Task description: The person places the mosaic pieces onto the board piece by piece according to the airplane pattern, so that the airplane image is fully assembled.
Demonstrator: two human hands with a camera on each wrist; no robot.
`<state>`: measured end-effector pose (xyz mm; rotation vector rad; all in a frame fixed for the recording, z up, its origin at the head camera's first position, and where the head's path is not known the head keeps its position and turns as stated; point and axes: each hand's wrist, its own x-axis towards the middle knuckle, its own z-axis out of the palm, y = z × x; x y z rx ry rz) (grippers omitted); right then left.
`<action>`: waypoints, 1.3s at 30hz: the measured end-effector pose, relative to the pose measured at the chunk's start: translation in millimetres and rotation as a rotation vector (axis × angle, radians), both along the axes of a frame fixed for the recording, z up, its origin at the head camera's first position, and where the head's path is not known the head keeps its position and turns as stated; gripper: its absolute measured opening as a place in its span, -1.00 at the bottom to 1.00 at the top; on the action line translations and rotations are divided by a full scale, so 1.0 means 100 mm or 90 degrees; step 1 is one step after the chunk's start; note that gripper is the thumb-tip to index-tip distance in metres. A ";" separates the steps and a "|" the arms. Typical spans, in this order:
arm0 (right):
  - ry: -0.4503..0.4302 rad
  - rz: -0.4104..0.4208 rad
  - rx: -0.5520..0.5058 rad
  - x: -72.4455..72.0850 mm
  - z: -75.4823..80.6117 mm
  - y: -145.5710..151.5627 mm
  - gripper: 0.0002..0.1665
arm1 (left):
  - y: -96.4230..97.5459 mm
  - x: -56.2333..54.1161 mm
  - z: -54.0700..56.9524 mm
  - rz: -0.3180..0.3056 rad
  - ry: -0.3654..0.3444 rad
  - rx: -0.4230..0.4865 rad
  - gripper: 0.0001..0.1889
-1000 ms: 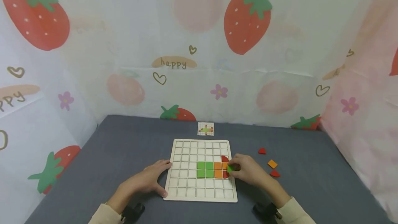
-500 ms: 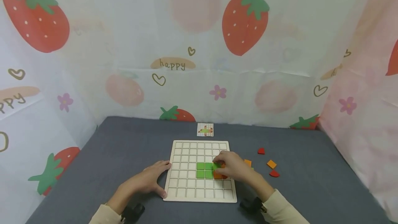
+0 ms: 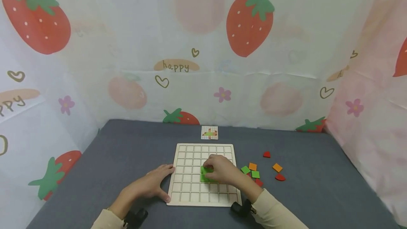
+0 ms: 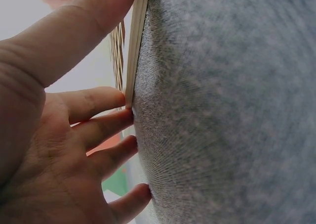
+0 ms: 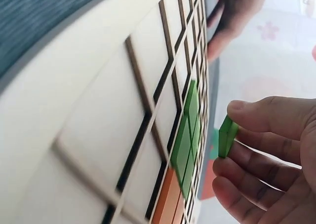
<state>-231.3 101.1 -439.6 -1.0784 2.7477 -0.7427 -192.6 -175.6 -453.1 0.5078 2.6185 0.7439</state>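
While the left hand rests with its fingers spread against the left edge of a pale gridded board, thumb close to the near corner, the right hand pinches a green tile between thumb and fingertips. That tile is over the board and apart from it, as the right wrist view shows. Other green tiles lie side by side in the grid, with orange tiles next to them; from the head view, the right hand hides part of this patch. To the right of the board, loose green squares, orange squares and red pieces lie scattered on the grey tabletop. Beyond the board's far edge lies a small patterned card, and behind it hangs a strawberry-printed cloth
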 end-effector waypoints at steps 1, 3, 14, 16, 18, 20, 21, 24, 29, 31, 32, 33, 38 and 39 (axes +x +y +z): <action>-0.002 -0.002 0.002 0.00 0.00 -0.03 -0.75 | 0.00 0.00 0.00 0.000 0.000 0.000 0.09; -0.002 0.001 0.001 0.00 0.00 -0.08 -0.75 | 0.00 0.00 0.00 0.000 0.000 0.001 0.09; 0.016 0.018 0.043 -0.02 -0.04 -0.31 -0.81 | 0.00 0.01 0.02 -0.001 0.007 0.006 0.09; 0.016 0.014 0.055 -0.02 -0.05 -0.35 -0.80 | 0.00 0.01 0.02 -0.001 0.007 0.007 0.09; 0.015 0.008 0.064 -0.02 -0.05 -0.37 -0.78 | 0.00 0.01 0.02 0.001 0.007 0.006 0.09; 0.016 0.007 0.069 -0.01 -0.05 -0.38 -0.79 | 0.00 0.01 0.02 0.002 0.007 0.005 0.09; 0.018 0.005 0.071 -0.01 -0.05 -0.39 -0.80 | 0.00 0.01 0.01 0.002 0.008 0.005 0.09; 0.020 0.000 0.068 -0.01 -0.05 -0.38 -0.83 | 0.00 0.01 0.00 0.005 0.004 0.011 0.09; 0.022 -0.004 0.057 -0.04 -0.06 -0.36 -0.80 | 0.00 0.02 0.00 0.005 0.002 0.023 0.09; 0.021 -0.001 0.056 -0.04 -0.06 -0.36 -0.79 | 0.00 0.01 0.00 0.005 0.003 0.022 0.09; 0.020 -0.001 0.056 -0.04 -0.06 -0.36 -0.79 | 0.00 0.01 0.00 0.005 0.003 0.021 0.09; 0.020 0.001 0.057 -0.04 -0.06 -0.37 -0.79 | 0.00 0.01 0.01 0.005 0.003 0.020 0.09; 0.018 0.001 0.061 -0.04 -0.05 -0.38 -0.80 | 0.00 0.01 -0.01 0.002 0.007 0.020 0.10; 0.018 0.000 0.062 -0.04 -0.05 -0.38 -0.80 | 0.00 0.01 -0.01 0.001 0.008 0.020 0.10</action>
